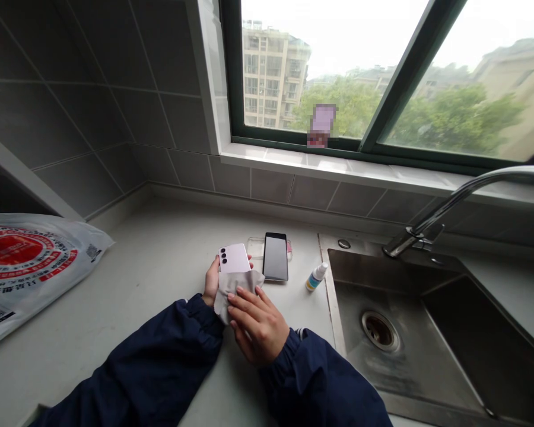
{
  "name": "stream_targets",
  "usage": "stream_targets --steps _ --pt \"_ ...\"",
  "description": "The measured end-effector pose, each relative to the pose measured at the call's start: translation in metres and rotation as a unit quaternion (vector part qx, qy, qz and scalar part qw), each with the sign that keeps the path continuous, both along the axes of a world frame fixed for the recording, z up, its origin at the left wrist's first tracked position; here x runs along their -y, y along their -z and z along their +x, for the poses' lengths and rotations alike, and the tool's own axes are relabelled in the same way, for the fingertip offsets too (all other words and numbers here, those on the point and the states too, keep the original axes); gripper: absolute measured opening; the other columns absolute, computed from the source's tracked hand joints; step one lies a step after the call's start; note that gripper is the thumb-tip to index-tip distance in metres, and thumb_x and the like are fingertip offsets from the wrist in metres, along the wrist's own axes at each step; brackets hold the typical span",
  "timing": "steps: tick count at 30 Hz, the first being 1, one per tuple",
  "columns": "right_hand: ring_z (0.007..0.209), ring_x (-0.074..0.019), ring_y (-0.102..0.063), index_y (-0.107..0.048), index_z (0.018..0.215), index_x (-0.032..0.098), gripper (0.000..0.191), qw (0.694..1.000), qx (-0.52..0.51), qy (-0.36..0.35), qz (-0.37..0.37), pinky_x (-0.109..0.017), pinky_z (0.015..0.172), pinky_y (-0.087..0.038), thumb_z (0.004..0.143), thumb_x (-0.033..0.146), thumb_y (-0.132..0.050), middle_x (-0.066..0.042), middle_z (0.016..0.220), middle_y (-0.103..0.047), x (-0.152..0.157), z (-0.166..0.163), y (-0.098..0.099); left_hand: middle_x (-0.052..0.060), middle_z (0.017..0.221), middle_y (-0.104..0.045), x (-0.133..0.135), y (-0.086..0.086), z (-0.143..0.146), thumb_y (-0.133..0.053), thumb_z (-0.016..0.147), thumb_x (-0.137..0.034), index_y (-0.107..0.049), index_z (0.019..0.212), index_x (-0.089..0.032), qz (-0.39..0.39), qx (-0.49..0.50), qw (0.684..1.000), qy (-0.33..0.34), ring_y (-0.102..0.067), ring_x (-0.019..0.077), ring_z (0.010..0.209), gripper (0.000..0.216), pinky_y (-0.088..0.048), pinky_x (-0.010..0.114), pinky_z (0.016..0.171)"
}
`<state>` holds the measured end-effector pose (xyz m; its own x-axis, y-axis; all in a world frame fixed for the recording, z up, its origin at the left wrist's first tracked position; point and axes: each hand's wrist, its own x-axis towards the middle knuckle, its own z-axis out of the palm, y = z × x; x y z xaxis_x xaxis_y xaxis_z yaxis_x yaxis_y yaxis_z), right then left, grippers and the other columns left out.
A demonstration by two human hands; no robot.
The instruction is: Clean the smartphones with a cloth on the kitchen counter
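Note:
My left hand (212, 280) grips a pale lilac phone (234, 257) by its edge, back side up, its camera lenses showing. My right hand (257, 321) presses a grey cloth (235, 286) against the phone's lower part, fingers together on the cloth. Just to the right, a second phone (276, 256) lies on the counter with its dark screen up. A clear case (255, 245) lies behind the two phones. A small spray bottle (316, 277) with a white cap stands tilted near the sink's edge.
A steel sink (427, 332) with a curved tap (454, 204) fills the right side. A white plastic bag with red print (22, 267) lies on the pale counter (151, 279) at the left. Grey tiled walls and a window sill run behind.

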<state>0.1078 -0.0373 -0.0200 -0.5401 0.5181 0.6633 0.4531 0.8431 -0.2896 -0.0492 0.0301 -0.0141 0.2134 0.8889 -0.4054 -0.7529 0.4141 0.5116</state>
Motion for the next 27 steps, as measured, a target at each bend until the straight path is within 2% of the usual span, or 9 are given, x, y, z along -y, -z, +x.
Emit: stream_targets --steps 5,10,14,19,23,27 --pt "0.137 -0.0224 -0.047 -0.064 0.119 0.013 0.030 1.000 0.014 -0.006 -0.011 -0.045 0.120 -0.029 0.092 0.020 -0.052 -0.010 0.133 -0.064 0.001 0.001 -0.002 0.019 0.089 -0.074 0.002 -0.002 0.004 -0.026 0.097 -0.054 -0.056 0.130 -0.002 0.013 -0.007 1.000 0.009 -0.071 0.0287 0.071 0.069 -0.055 0.042 0.072" --pt "0.144 -0.0253 -0.035 -0.055 0.134 0.012 0.044 0.998 0.065 -0.015 -0.022 -0.050 0.121 -0.024 0.092 0.026 -0.053 -0.012 0.145 -0.052 0.001 0.002 0.000 0.018 0.095 -0.074 0.006 -0.011 0.009 -0.020 0.097 -0.057 -0.054 0.134 -0.003 0.006 0.026 0.999 0.021 -0.071 0.0299 0.084 0.074 -0.054 0.042 0.085" --pt "0.148 -0.0294 -0.025 -0.046 0.143 0.008 0.054 0.994 0.099 0.011 -0.033 -0.055 0.121 -0.021 0.092 0.026 -0.052 -0.014 0.153 -0.041 0.000 0.000 0.006 0.018 0.095 -0.074 0.013 -0.017 0.017 -0.027 0.096 -0.060 -0.056 0.134 -0.004 -0.015 0.050 0.998 0.033 -0.071 0.0291 0.088 0.073 -0.054 0.041 0.087" --pt "0.151 -0.0313 -0.016 -0.037 0.149 0.006 0.060 0.992 0.109 0.056 -0.039 -0.057 0.120 -0.018 0.092 0.022 -0.047 -0.015 0.159 -0.029 -0.002 0.000 0.011 0.015 0.094 -0.075 0.022 -0.012 0.026 -0.029 0.095 -0.063 -0.062 0.128 -0.011 -0.021 0.072 0.995 0.061 -0.070 0.0317 0.099 0.070 -0.052 0.044 0.094" --pt "0.151 -0.0329 -0.012 -0.027 0.153 0.006 0.064 0.990 0.101 0.087 -0.043 -0.059 0.119 -0.017 0.093 0.022 -0.043 -0.017 0.161 -0.022 -0.005 0.002 0.012 0.013 0.105 -0.075 0.025 -0.008 0.033 -0.035 0.098 -0.055 -0.058 0.134 -0.012 -0.013 0.094 0.993 0.065 -0.066 0.0294 0.111 0.061 -0.044 0.043 0.105" --pt "0.151 -0.0348 -0.009 -0.011 0.157 0.007 0.072 0.990 0.069 0.118 -0.030 -0.061 0.118 -0.016 0.094 0.022 -0.041 -0.018 0.163 -0.015 -0.010 0.003 0.011 0.013 0.116 -0.072 0.029 -0.009 0.041 -0.025 0.102 -0.044 -0.050 0.141 -0.011 -0.010 0.122 0.990 0.065 -0.060 0.0235 0.123 0.057 -0.033 0.037 0.115"
